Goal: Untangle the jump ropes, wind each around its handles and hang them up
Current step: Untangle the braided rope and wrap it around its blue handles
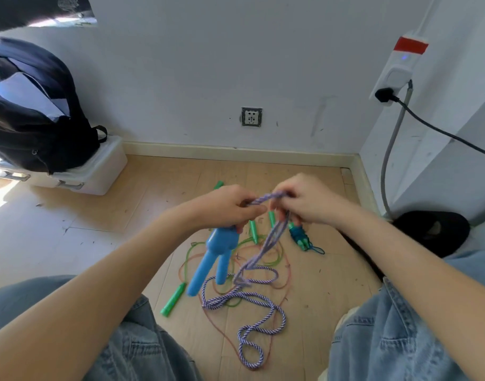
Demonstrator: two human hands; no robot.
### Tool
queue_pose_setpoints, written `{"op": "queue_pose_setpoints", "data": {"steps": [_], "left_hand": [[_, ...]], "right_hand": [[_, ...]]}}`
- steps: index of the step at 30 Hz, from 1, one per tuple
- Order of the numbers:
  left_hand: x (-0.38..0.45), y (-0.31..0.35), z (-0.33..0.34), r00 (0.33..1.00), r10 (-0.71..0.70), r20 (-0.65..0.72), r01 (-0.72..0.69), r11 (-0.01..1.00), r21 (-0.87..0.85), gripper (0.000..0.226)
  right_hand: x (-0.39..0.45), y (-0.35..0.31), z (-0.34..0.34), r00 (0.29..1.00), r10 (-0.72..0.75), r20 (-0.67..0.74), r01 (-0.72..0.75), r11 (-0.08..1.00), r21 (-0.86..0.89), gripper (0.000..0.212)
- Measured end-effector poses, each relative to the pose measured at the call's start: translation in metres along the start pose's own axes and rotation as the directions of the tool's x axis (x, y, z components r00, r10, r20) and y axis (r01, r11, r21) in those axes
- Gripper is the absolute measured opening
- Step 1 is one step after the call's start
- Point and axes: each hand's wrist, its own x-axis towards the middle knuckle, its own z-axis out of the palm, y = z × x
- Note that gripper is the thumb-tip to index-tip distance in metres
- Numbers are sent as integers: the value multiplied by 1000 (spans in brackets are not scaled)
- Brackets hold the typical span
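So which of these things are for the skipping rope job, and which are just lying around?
For the job:
- purple rope, held by left hand and right hand
- blue handles, gripped in the left hand
- green handles with thin tangled cords
- wound teal rope

Just lying about:
- backpack on a white box
- wall socket
- power strip
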Motion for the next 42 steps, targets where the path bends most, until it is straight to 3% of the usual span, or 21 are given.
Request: {"op": "queue_pose_setpoints", "data": {"steps": [3,7,10,13,16,19,21,24,26,29,34,38,42], "left_hand": [[0,-1,-2,998,56,-23,-56,998,-20,19],[1,1,-7,987,109,-116,-105,994,34,27],[2,0,-4,994,47,-101,-37,995,93,28],[2,0,0,1000,14,-27,-11,993,115,27],[-1,4,-3,998,44,51,-48,996,69,21],[-4,6,-3,992,88,86,-81,994,-78,14],[-7,6,-5,996,70,61,-46,943,-329,20],[-10,-2,-11,990,34,135,83,635,-768,28],[-10,-5,-8,984,68,162,105,515,-851,27],[-10,-4,0,979,70,190,125,530,-839,33],[-9,2,2,984,44,173,124,528,-840,38],[-9,0,-1,985,53,161,117,477,-871,22],[-14,-5,-6,969,96,226,147,507,-849,36]], "right_hand": [[3,7,-17,971,37,-237,-32,999,26,24],[3,19,-21,952,107,-285,-117,993,-18,24],[-1,22,-23,973,104,-206,-153,959,-240,24],[-5,16,-15,988,128,82,-95,942,-323,11],[-7,7,-8,949,16,315,-28,999,36,14],[-10,1,-12,938,-50,344,-95,915,392,25],[-10,1,-13,971,-66,228,-66,849,525,28],[-8,-4,-20,996,-78,-33,78,689,720,26],[-8,-7,-27,992,-69,-110,130,494,860,24],[-8,-9,-30,990,-77,-116,136,354,925,23],[-5,-10,-26,978,29,-208,172,455,874,29],[-2,-5,-28,968,45,-245,185,527,829,26],[-2,1,-35,966,51,-254,166,630,759,19]]}}
